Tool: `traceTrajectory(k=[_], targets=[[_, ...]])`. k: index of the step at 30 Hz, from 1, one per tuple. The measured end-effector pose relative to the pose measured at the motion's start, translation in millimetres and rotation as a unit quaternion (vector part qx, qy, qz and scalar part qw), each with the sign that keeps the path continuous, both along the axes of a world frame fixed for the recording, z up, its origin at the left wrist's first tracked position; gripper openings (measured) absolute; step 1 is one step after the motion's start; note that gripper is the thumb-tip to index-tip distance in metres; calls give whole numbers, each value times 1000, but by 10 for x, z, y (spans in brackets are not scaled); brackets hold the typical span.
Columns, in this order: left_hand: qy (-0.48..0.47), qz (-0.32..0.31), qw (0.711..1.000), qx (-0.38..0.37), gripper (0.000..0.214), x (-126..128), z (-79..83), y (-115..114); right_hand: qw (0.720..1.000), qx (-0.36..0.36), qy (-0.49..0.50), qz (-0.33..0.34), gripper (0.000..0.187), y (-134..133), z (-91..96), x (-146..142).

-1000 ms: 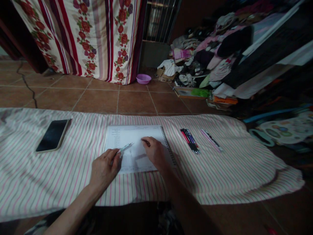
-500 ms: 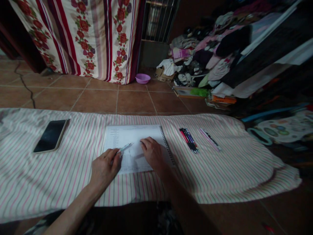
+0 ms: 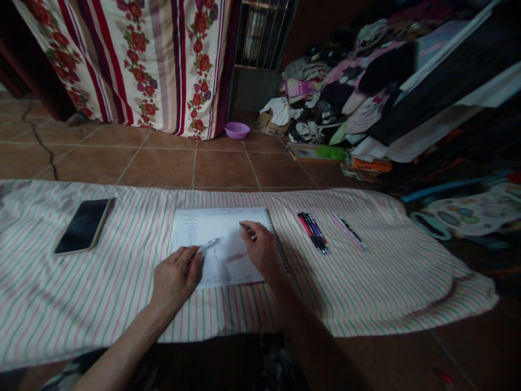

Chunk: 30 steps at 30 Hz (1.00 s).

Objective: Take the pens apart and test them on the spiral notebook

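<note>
A spiral-bound notebook (image 3: 228,220) lies open on the striped cloth, with a column of small print at its left and faint lines lower on the page. My left hand (image 3: 177,270) rests over the notebook's lower left part, closed on a slim light-coloured pen (image 3: 210,243) whose tip points up and right. Above the right half of the page is my right hand (image 3: 261,247), its fingers curled and pinched together. Whatever may be between those fingertips is too small to make out. The wire spiral runs just beside and partly under the right wrist.
Several pens (image 3: 313,232) lie bunched right of the notebook, with two more pens (image 3: 348,231) beyond. A phone (image 3: 83,225) lies at the left of the striped cloth (image 3: 386,282). Behind are a purple basin (image 3: 237,130), a floral curtain (image 3: 163,65) and heaped clothes (image 3: 337,98).
My right hand has moved a little to the right over the page, toward the spiral. My left hand and its pen have stayed nearly still.
</note>
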<state>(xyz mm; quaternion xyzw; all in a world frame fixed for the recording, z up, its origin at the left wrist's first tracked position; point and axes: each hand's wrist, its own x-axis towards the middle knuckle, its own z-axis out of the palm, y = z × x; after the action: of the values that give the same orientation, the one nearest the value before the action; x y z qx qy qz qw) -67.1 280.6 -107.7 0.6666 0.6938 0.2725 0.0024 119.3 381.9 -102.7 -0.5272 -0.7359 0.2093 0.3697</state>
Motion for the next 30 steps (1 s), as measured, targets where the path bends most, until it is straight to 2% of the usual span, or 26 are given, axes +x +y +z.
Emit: traceTrajectory(k=[4, 9, 18, 22, 26, 30], targets=[[-4, 0, 1000, -18, 31, 16, 25, 11, 997, -35, 57, -44, 26, 56, 24, 68], [-4, -5, 1000, -15, 32, 30, 35, 21, 984, -101, 130, -65, 30, 144, -14, 196], [5, -11, 1000, 4, 32, 51, -2, 27, 978, -105, 151, -95, 34, 216, -16, 379], [25, -7, 1000, 14, 31, 58, -20, 31, 979, -113, 156, -71, 30, 164, -8, 306], [35, -3, 999, 17, 30, 63, -19, 37, 973, -157, 168, -15, 24, 55, -34, 152], [38, 2, 999, 19, 29, 68, -14, 42, 938, -256, 231, 43, 22, -80, -11, -28]])
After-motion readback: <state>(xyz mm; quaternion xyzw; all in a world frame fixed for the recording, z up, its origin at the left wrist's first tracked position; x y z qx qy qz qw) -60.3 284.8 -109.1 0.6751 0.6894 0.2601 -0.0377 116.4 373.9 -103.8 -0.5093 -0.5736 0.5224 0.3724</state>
